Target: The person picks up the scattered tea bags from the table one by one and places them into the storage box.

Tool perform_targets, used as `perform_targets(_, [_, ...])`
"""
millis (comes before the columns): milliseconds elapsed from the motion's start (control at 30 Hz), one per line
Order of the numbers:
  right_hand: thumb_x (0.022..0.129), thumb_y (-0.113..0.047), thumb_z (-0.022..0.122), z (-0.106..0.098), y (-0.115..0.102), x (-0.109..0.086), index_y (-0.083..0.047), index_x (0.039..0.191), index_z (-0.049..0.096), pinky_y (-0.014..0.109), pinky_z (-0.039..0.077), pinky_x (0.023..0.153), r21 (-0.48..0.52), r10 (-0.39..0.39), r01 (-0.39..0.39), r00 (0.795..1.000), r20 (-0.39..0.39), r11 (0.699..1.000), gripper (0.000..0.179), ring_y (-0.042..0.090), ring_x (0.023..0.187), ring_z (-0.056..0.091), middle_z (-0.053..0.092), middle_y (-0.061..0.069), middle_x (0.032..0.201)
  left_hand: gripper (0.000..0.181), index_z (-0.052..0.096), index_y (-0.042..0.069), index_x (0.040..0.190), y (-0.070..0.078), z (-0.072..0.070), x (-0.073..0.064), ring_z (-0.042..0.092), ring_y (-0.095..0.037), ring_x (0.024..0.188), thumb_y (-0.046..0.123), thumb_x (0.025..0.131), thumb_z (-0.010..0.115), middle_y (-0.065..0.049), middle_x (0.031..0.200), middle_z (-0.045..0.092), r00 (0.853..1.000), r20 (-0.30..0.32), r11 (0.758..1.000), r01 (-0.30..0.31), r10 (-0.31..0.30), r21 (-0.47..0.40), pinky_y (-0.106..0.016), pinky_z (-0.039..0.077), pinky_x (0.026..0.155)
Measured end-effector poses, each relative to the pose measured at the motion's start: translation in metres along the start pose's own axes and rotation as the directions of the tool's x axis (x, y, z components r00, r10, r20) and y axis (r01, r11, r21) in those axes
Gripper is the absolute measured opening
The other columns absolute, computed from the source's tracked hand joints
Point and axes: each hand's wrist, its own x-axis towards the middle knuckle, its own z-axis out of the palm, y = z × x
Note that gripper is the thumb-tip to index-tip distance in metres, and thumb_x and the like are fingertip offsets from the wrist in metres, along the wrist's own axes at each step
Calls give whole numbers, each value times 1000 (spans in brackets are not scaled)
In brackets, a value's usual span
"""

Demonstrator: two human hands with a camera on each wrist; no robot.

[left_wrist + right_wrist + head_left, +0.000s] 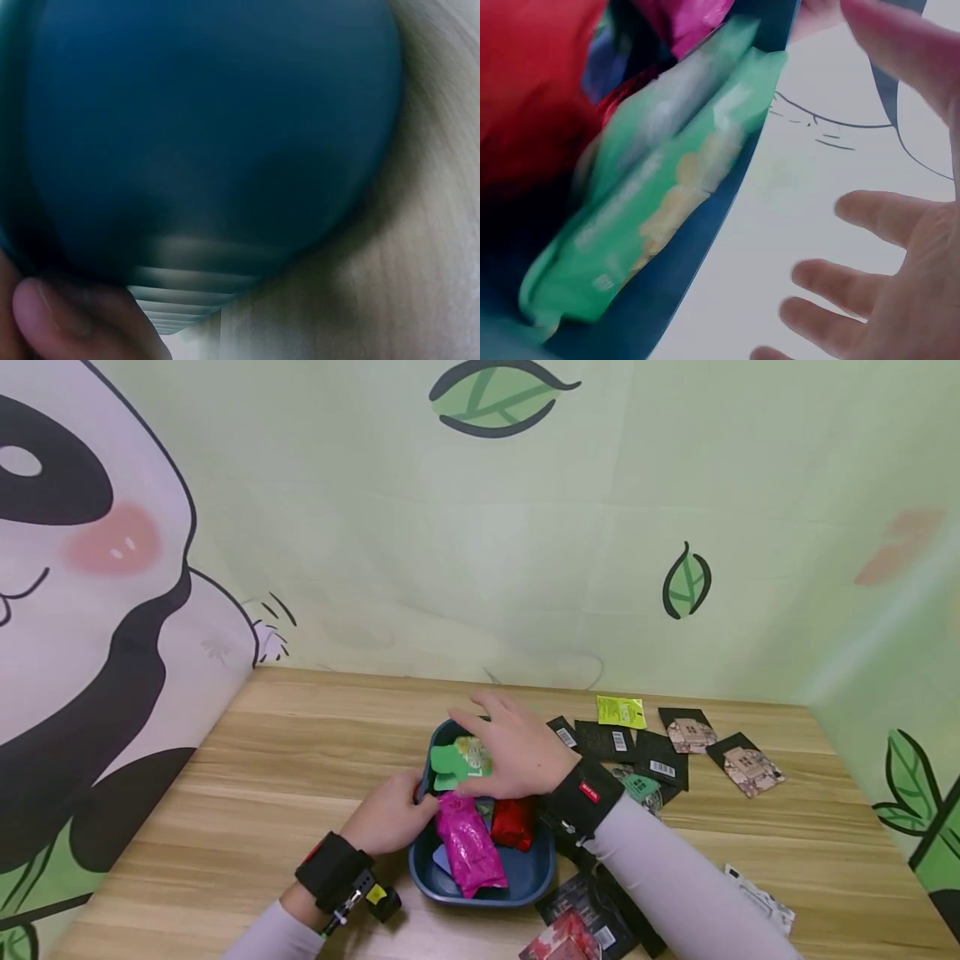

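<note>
A dark blue plastic basin holds a shiny pink packet, a red packet and green snack packets. At its left side, my left hand grips the rim between thumb and fingers; the left wrist view shows the basin's outer wall close up beside the fingertips. Above the far right part of the basin is my right hand, its fingers spread and holding nothing. In the right wrist view, the green packets lean against the inner wall, apart from those fingers.
Right of the basin lie several black packets, a yellow sachet and two house-pictured packets. Nearer me are a red-printed packet and a white packet, partly behind the right forearm. A printed backdrop stands behind the wooden table.
</note>
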Motion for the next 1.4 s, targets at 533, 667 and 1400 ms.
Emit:
perform_targets(533, [66,-86,56,-1,29,-67,-20,161,24,61,17,114,36,152,-153,987,43,988,120,37,151,12,12,12,167,17,66,13,99,-4,4,2,54,-15,67,23,90,55,0,72,55,1000,-28,1000,5,-4,29,-32,44,61])
perform_targets(667, [68,-85,57,-2,38,-98,-19,161,23,61,16,114,52,165,-167,986,33,985,119,37,151,11,12,12,167,18,67,14,100,-4,5,2,54,-15,68,23,90,54,0,73,56,1000,-25,1000,0,1,26,-32,45,62])
perform_targets(1400, [66,-83,60,3,39,-246,-24,155,40,64,32,105,108,389,-436,872,298,893,109,38,143,30,24,7,163,21,64,10,105,1,2,0,50,-18,59,24,93,54,-4,70,51,998,-3,998,57,-57,-9,-32,40,53])
